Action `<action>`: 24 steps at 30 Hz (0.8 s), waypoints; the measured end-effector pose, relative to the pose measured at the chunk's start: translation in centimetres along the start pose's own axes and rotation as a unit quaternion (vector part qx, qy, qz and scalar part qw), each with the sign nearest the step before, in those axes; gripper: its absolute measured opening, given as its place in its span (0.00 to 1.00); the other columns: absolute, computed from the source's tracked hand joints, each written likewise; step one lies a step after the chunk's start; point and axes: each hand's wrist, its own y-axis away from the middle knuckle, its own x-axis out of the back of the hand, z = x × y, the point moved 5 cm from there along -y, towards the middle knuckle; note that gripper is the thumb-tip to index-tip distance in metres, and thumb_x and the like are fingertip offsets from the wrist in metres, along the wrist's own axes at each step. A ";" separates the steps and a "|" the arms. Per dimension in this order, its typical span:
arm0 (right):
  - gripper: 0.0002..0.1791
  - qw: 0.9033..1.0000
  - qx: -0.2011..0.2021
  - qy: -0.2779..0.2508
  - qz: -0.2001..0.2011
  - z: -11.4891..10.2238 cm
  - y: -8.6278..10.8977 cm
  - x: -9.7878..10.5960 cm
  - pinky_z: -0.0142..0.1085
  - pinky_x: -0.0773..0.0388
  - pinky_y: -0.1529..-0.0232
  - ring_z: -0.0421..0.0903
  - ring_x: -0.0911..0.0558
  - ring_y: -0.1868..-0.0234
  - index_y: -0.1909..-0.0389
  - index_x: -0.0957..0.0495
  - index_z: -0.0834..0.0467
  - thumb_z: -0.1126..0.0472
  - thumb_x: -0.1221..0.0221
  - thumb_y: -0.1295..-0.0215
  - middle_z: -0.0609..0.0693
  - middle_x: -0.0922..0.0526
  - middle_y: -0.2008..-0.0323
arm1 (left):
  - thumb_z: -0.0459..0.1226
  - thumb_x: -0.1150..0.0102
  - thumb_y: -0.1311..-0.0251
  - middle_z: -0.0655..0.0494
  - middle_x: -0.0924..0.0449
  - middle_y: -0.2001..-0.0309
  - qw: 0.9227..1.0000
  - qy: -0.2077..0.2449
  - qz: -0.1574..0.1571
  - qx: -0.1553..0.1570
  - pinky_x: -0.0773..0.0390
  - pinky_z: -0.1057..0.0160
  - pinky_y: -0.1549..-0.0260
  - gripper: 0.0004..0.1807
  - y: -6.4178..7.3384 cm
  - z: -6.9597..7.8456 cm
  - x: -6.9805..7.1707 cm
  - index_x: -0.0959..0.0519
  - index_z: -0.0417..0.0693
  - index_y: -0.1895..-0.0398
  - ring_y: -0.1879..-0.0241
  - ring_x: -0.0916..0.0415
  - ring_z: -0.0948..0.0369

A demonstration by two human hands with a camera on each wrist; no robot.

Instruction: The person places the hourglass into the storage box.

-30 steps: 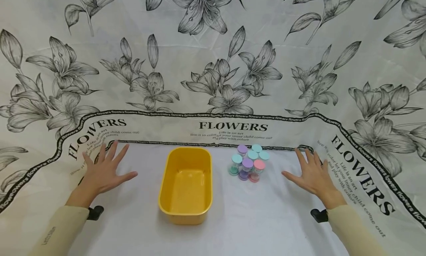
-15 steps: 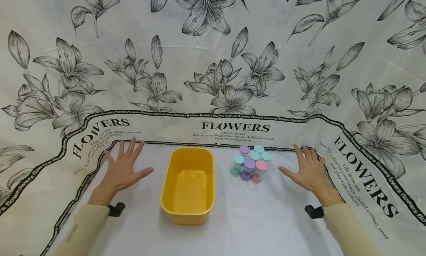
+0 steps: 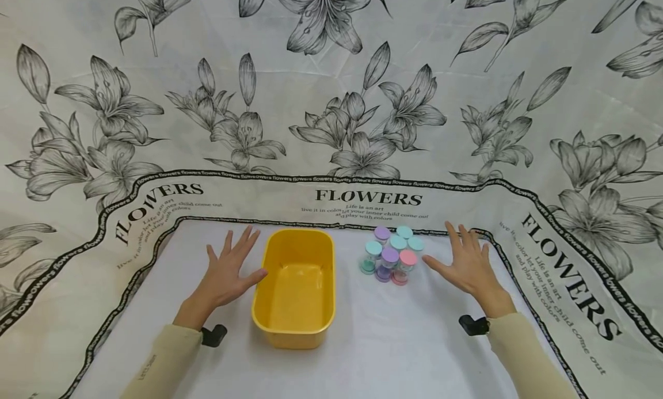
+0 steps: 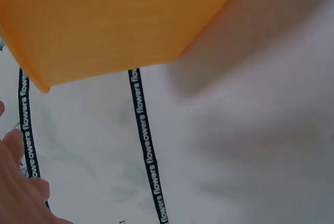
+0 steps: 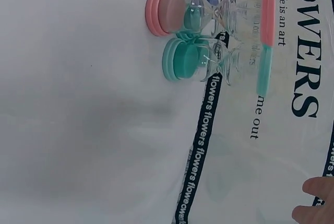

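Beside the left wall of a yellow plastic tub (image 3: 294,295) hovers my left hand (image 3: 228,275), fingers spread, its thumb overlapping the rim in the head view; whether it touches cannot be told. The left wrist view shows the tub's orange-looking side (image 4: 115,25) close up. Several small hourglasses stand upright in a cluster to the right of the tub, among them a pink one (image 3: 407,258), a purple one (image 3: 389,256) and a teal one (image 5: 187,59). My right hand (image 3: 468,266) is just right of the cluster, fingers spread, holding nothing.
A white cloth (image 3: 373,353) covers the table, bordered by a black lettered band (image 3: 129,289). Behind rises a backdrop (image 3: 331,71) printed with line-drawn flowers. A black wrist camera (image 3: 213,335) sits on the left wrist and another black camera (image 3: 472,325) on the right.
My left hand has moved right, up to the tub. My right hand has shifted a little left towards the hourglasses. The whole head view has drifted slightly; tub and hourglasses stay in place.
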 end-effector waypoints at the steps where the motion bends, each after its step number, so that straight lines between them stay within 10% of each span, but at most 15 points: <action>1: 0.62 1.000 0.001 -0.001 -0.005 -0.1 -0.1 -0.2 0.83 0.61 0.34 0.81 0.55 0.24 0.16 0.58 0.57 0.26 0.43 0.37 0.77 0.51 0.23 | 0.64 0.43 0.35 0.53 0.57 0.15 1.000 0.007 -0.007 -0.002 0.74 0.16 0.36 0.50 0.0 0.3 -0.4 0.54 0.66 0.15 0.18 0.69 0.34; 10: 0.62 0.998 0.004 -0.030 -0.059 -0.9 -1.2 -1.4 0.77 0.52 0.30 0.78 0.50 0.23 0.17 0.61 0.59 0.26 0.44 0.35 0.75 0.54 0.21 | 0.59 0.43 0.34 0.56 0.56 0.16 0.994 0.076 -0.044 -0.060 0.71 0.17 0.34 0.45 0.1 2.7 -2.1 0.47 0.65 0.16 0.18 0.66 0.36; 19: 0.59 0.987 -0.013 -0.114 -0.115 -0.3 -3.0 -2.6 0.73 0.45 0.29 0.76 0.46 0.24 0.17 0.63 0.62 0.30 0.46 0.30 0.73 0.53 0.20 | 0.52 0.42 0.31 0.54 0.59 0.15 0.986 0.124 -0.082 -0.081 0.39 0.24 0.33 0.38 0.3 3.0 -2.6 0.39 0.60 0.19 0.20 0.49 0.38; 24: 0.59 0.974 -0.048 -0.129 -0.181 0.0 -4.1 -3.1 0.72 0.36 0.33 0.76 0.37 0.27 0.17 0.63 0.61 0.27 0.50 0.30 0.75 0.44 0.24 | 0.54 0.41 0.32 0.55 0.61 0.15 0.986 0.114 -0.092 -0.079 0.36 0.26 0.34 0.39 0.3 3.0 -2.5 0.40 0.62 0.19 0.20 0.50 0.40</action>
